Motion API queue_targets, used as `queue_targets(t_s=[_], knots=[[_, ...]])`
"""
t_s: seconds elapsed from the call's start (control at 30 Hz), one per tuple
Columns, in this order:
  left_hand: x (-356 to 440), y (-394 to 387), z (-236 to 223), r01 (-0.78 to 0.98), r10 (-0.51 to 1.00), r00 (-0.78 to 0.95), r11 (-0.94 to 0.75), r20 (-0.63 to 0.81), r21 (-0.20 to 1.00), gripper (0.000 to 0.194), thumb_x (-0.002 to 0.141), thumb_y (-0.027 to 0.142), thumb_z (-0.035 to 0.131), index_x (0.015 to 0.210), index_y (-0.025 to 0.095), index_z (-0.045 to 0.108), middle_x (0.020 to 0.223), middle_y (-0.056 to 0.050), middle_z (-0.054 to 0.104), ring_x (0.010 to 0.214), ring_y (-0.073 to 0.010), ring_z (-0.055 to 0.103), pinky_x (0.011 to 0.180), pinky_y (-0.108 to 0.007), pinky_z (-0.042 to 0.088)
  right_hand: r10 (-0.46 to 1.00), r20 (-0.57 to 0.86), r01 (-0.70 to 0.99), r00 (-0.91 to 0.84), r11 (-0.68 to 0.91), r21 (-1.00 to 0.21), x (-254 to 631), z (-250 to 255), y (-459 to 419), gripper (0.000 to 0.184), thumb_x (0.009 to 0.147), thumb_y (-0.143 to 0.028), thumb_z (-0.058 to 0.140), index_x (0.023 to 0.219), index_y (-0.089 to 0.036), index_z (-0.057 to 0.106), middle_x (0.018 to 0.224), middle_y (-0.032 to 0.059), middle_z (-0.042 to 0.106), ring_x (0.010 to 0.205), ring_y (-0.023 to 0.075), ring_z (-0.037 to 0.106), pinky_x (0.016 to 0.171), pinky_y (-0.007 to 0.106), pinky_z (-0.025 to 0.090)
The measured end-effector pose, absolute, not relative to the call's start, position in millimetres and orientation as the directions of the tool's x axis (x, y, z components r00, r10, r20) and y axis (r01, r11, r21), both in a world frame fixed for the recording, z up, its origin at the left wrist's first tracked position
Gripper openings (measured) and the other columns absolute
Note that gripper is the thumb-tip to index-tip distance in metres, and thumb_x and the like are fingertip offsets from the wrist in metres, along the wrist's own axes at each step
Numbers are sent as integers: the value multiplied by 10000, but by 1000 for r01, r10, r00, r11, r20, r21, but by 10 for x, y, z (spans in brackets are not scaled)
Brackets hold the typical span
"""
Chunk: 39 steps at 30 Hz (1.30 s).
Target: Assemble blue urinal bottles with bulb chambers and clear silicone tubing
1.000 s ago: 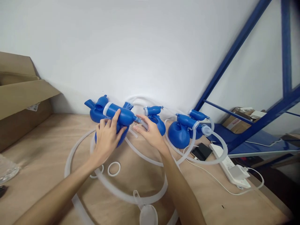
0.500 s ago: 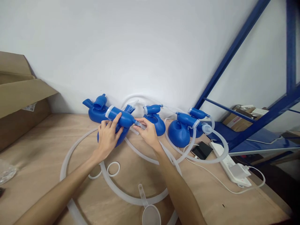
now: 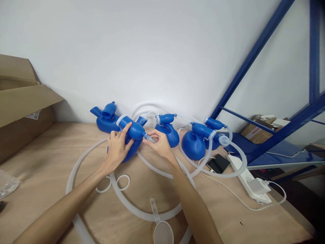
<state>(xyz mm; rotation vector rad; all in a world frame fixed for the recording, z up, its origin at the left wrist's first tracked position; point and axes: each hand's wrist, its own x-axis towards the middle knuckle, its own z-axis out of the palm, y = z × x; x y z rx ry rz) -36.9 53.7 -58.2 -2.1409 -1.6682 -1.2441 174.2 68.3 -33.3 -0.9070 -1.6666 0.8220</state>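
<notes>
My left hand (image 3: 117,146) wraps round a blue plastic bulb device (image 3: 132,130) with a white collar, held on the wooden table (image 3: 50,159). My right hand (image 3: 159,143) pinches a thin clear tube (image 3: 149,138) at the device's narrow tip. Wide translucent hoses (image 3: 83,159) loop on the table under both arms.
More blue bulb devices stand along the wall: one at the back left (image 3: 106,120), one in the middle (image 3: 167,130), two at the right (image 3: 196,142). Two small white rings (image 3: 123,182), a translucent scoop (image 3: 161,230), a black phone (image 3: 217,163), a power strip (image 3: 250,181), a cardboard box (image 3: 22,105), blue shelving (image 3: 279,132).
Both hands have shifted slightly away from me with the device. My right fingers have closed onto the thin tube at its tip. The view has tilted a little.
</notes>
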Motion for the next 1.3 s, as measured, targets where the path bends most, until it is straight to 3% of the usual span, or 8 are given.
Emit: queue_targets(t_s=[0.2,0.3,0.6,0.8,0.93,1.07,1.2,1.3], knots=[[-350,555,-617,833,760,-7,-356,650,424,667,982,400,606,1596,224,412,955,-83,659,896,-302,519,857,-423,452,900,356,134,-249,397,-908,1748,-372,733,367,743,-407,849,1018,-204,715,861,30,799,820,219,751,767,324,545],[-344,583,-641,821,773,-37,-338,634,459,695,968,406,615,1599,215,395,950,-81,652,884,-302,527,834,-415,455,882,424,146,-207,456,-878,1694,-425,753,347,753,-382,845,1029,-211,723,913,41,807,852,227,756,793,339,565],[-353,611,-677,799,770,-93,-320,631,508,706,938,401,652,1575,211,414,935,-71,642,882,-298,541,851,-420,455,647,758,486,-77,689,-538,1554,-576,714,65,890,-255,732,951,-238,725,993,57,816,938,247,774,881,366,596],[-367,625,-716,799,754,-68,-352,654,488,704,932,381,654,1565,187,414,945,-71,628,886,-294,535,852,-414,456,537,819,593,-204,733,-333,1607,-657,729,113,963,-277,645,1002,-226,738,954,78,802,902,241,751,843,357,599],[-389,667,-758,794,734,-65,-373,676,481,708,902,363,682,1534,152,444,956,-80,613,896,-298,550,842,-412,466,502,783,588,-368,778,-222,1689,-643,715,249,1038,-253,532,1131,-240,763,1051,102,801,1061,260,735,946,393,594],[-401,687,-778,792,733,-66,-374,677,483,702,901,351,685,1532,157,445,949,-73,599,894,-291,555,849,-412,474,505,773,608,-384,768,-200,1701,-650,691,340,1047,-175,469,1219,-240,755,1117,112,789,1163,274,700,1014,432,566],[-408,689,-781,786,730,-50,-392,681,478,705,916,345,675,1546,151,424,949,-73,597,896,-292,546,861,-416,475,502,797,652,-336,735,-187,1659,-683,702,309,1018,-157,487,1152,-228,756,1031,111,786,1032,273,719,921,410,572],[-419,702,-792,783,730,-40,-402,682,475,711,914,335,670,1553,153,417,946,-72,596,899,-294,544,871,-422,478,529,805,604,-269,744,-286,1621,-672,714,215,984,-186,540,1050,-218,742,968,110,784,966,272,735,878,397,573]])
